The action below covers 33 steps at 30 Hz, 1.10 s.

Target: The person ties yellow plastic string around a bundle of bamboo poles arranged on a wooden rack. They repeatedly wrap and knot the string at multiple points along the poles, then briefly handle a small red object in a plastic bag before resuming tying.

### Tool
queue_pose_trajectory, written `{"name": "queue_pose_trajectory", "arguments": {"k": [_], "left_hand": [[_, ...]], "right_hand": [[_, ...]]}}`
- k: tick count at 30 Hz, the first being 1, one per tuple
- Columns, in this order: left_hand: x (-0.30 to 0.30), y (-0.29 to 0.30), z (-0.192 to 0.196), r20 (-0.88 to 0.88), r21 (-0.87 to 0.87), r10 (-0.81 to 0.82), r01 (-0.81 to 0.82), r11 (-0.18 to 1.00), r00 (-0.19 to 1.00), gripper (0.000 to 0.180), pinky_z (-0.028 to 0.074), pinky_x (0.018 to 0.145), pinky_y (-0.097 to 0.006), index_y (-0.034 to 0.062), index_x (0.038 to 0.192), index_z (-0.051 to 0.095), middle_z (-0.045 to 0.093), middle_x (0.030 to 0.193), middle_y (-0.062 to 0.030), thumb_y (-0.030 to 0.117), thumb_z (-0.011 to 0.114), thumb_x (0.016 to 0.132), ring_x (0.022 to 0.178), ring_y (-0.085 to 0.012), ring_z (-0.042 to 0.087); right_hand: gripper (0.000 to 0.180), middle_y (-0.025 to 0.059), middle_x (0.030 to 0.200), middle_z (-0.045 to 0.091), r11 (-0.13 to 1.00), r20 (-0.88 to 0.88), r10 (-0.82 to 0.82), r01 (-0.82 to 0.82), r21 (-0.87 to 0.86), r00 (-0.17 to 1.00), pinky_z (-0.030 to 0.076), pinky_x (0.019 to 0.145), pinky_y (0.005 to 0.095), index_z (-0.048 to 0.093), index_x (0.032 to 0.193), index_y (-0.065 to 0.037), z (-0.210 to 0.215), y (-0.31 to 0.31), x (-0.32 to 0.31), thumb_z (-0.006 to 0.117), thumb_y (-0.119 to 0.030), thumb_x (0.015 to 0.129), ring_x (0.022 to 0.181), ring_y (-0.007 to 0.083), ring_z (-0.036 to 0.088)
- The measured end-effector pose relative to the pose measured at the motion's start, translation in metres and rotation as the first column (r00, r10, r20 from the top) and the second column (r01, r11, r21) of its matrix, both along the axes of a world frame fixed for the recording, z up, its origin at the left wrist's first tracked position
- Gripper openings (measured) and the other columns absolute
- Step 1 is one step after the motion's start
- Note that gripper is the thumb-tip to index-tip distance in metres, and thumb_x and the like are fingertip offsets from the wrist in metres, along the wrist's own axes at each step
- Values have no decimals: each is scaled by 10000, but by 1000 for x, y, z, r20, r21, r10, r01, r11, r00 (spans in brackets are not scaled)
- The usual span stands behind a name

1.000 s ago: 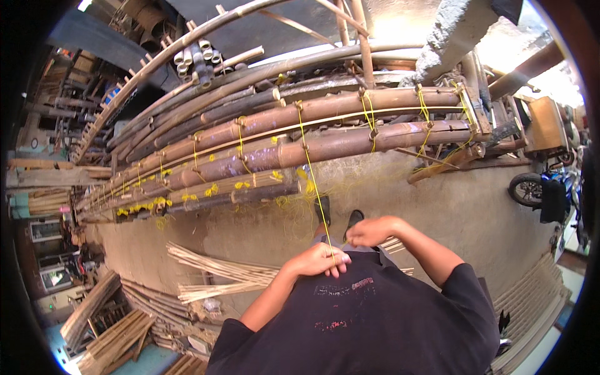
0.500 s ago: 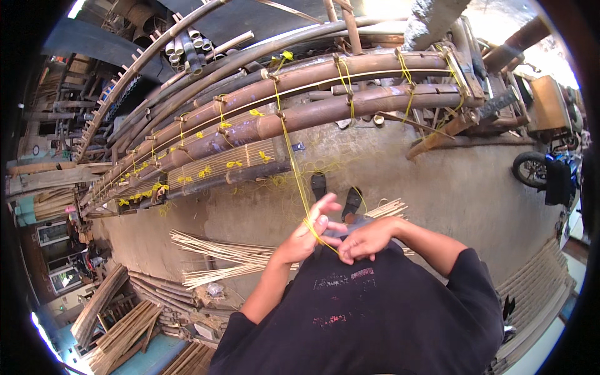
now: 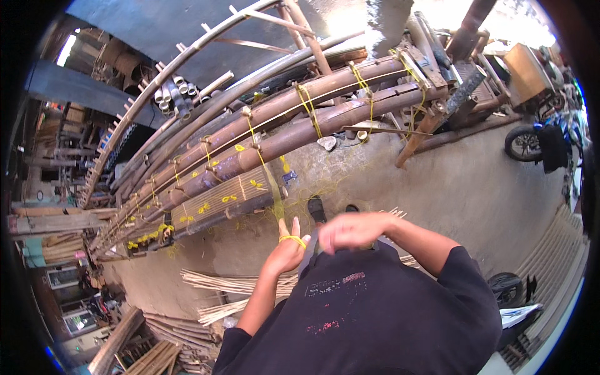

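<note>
Several turns of yellow cord (image 3: 292,238) loop round my left hand (image 3: 286,253), whose fingers stretch outward toward the frame. From there the cord runs up, smeared by motion, to the bamboo poles. My right hand (image 3: 353,231) is apart from the left, in front of my dark shirt. Motion blurs its fingers, so whether it holds any cord cannot be made out. Two long brown bamboo poles (image 3: 262,145) lie side by side ahead of me, with yellow cord tied at several pegs. Below them, thin slats form a panel (image 3: 219,195) with yellow knots along it.
Loose bamboo strips (image 3: 240,285) lie on the floor beside my legs. Tangled yellow cord (image 3: 306,203) is scattered near my feet. Thicker bamboo lengths (image 3: 181,331) are stacked at lower left. A motorbike wheel (image 3: 524,144) stands at the right, and a wooden post (image 3: 415,139) slants near the poles' end.
My right hand has moved away from my left and lifted. The left hand has shifted a little left. The view has turned, so the poles appear more tilted.
</note>
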<state>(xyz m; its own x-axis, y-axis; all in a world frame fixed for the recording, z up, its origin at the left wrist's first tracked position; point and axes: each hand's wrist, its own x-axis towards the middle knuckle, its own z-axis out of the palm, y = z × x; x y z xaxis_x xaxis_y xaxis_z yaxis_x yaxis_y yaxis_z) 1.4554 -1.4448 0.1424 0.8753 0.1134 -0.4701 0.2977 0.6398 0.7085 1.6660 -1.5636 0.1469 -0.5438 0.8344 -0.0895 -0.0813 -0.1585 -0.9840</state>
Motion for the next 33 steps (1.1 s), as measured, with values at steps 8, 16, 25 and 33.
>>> {"name": "queue_pose_trajectory", "arguments": {"k": [8, 16, 25, 33], "left_hand": [[-4, 15, -27, 38, 193, -180, 169, 966, 983, 663, 567, 825, -386, 7, 1519, 229, 386, 1434, -306, 429, 400, 1037, 1142, -316, 610], [10, 14, 13, 41, -95, -313, 316, 944, 949, 672, 590, 767, -419, 31, 1529, 239, 365, 1478, -302, 428, 433, 1023, 1107, -355, 643], [24, 12, 8, -166, 213, -273, 305, 928, 948, 663, 565, 854, -422, 128, 1561, 175, 289, 1548, -199, 458, 402, 1033, 1201, -323, 575], [5, 15, -15, -287, 726, -337, 433, 533, 897, 648, 583, 785, -393, 47, 1495, 340, 384, 1503, -210, 504, 343, 1036, 1068, -287, 652]], "right_hand": [[266, 105, 866, 654, 978, 58, -132, 121, 167, 990, 486, 750, 376, 621, 930, -18, -7, -8, 5, 444, -212, 976, 822, 228, 623], [229, 51, 829, 620, 956, 78, -280, 271, 109, 957, 472, 728, 331, 614, 930, -23, 1, -10, 22, 452, -176, 981, 775, 154, 567], [227, 39, 842, 616, 957, 12, -289, 289, -14, 957, 462, 754, 331, 614, 922, -27, 13, -8, 31, 453, -181, 966, 798, 144, 548], [208, 44, 770, 596, 969, 88, -248, 247, 19, 965, 494, 709, 352, 600, 904, -21, -4, -4, 29, 463, -173, 939, 733, 168, 584]]}}
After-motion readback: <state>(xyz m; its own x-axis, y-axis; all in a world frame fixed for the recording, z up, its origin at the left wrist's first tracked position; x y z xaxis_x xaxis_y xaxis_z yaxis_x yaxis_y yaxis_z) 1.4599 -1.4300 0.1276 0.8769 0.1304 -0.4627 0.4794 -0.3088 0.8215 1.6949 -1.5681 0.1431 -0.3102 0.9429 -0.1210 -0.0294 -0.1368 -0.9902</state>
